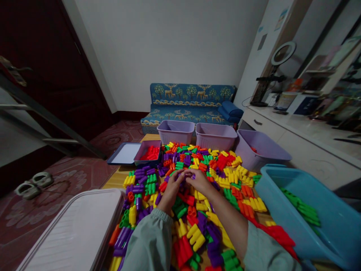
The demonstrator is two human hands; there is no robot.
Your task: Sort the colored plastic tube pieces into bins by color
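Over the middle of a wooden table [117, 179] covered in plastic building pieces, my two hands meet at the fingertips. My left hand [174, 185] is closed, with fingers bent inward. My right hand [199, 181] is curled from the other side, its fingers closed around a small purple building piece [193, 176], mostly hidden by the fingers. Whether both hands grip that same piece is hard to see. Beneath and around them lie bullet-shaped pieces joined in rows: yellow pieces [195, 237], green pieces [151, 183], purple pieces [213, 232] and red pieces [182, 249].
Purple bins [176, 131] line the far edge. A blue bin [304, 218] at right holds green pieces. Red pieces lie in a shallow box [147, 152] at far left, beside a blue-rimmed tray [124, 153]. A pale lid [76, 229] occupies the near left. Behind stands a patterned sofa [191, 99].
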